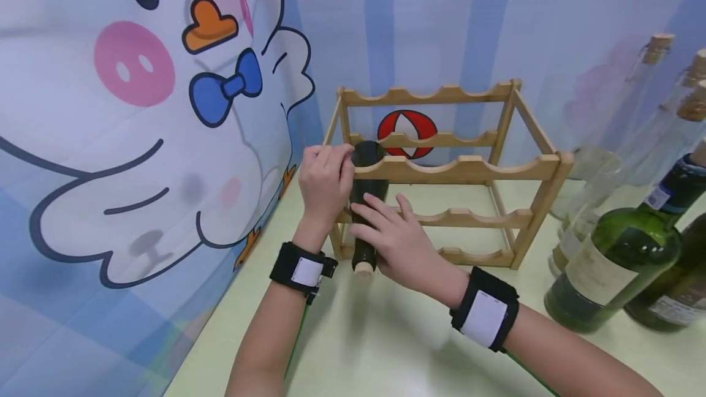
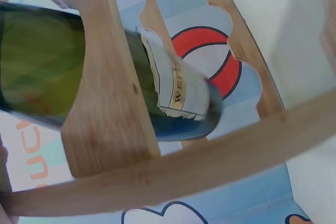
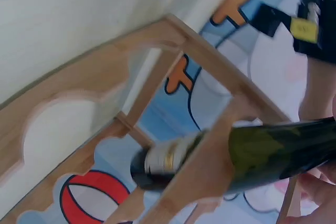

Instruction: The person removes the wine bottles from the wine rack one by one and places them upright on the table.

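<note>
A dark green wine bottle with a cork lies in the leftmost slot of a wooden wine rack, its neck toward me. It passes under the rack's top front rail; a torn pale label shows near its base in the left wrist view. My left hand grips the rack's top front left corner, beside the bottle. My right hand holds the bottle's neck, fingers laid across it from the right; the thumb is mostly hidden. In the right wrist view, the bottle crosses a blurred rail.
Right of the rack stand a green labelled wine bottle, a darker bottle and several clear corked bottles. They share the pale table with the rack. A printed cartoon cloth hangs behind and at the left.
</note>
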